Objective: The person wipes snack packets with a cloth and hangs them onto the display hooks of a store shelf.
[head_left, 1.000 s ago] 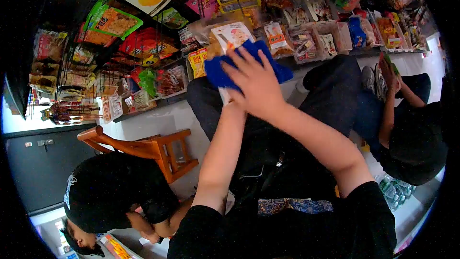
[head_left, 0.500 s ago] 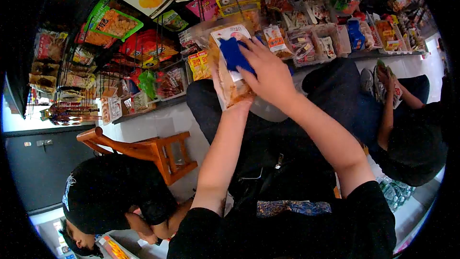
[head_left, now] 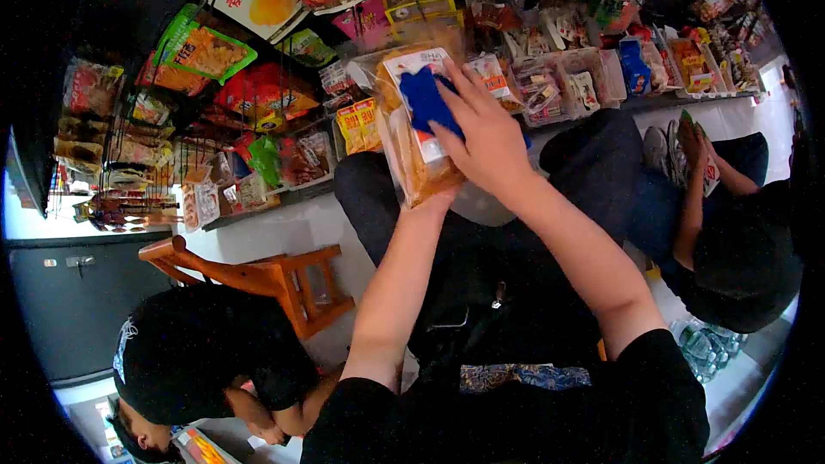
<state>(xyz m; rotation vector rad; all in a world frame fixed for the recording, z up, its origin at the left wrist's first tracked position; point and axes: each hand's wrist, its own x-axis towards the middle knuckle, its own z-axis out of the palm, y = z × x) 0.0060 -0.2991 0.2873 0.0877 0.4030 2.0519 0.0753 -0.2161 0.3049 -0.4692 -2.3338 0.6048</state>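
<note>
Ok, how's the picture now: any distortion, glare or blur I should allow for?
Head view: strong wide-angle bending, with black corners around the image; head view: pale sheen on the clear packet, small print unreadable; head view: the right hand on the blue cloth looks slightly soft; head view: the wearer's black shirt sinks into shadow.

At the left there is a wooden chair (head_left: 258, 277), and farther left a dark grey door (head_left: 64, 314) with a metal handle (head_left: 81, 261). Many packed snacks (head_left: 271, 93) fill the upper part — among them one green bag (head_left: 199, 50) and yellow packets (head_left: 359, 125). Near the chair, one person (head_left: 202, 348) in black bends down; at the right, clear bottles (head_left: 709, 348) are gathered beside another person (head_left: 743, 262).
</note>
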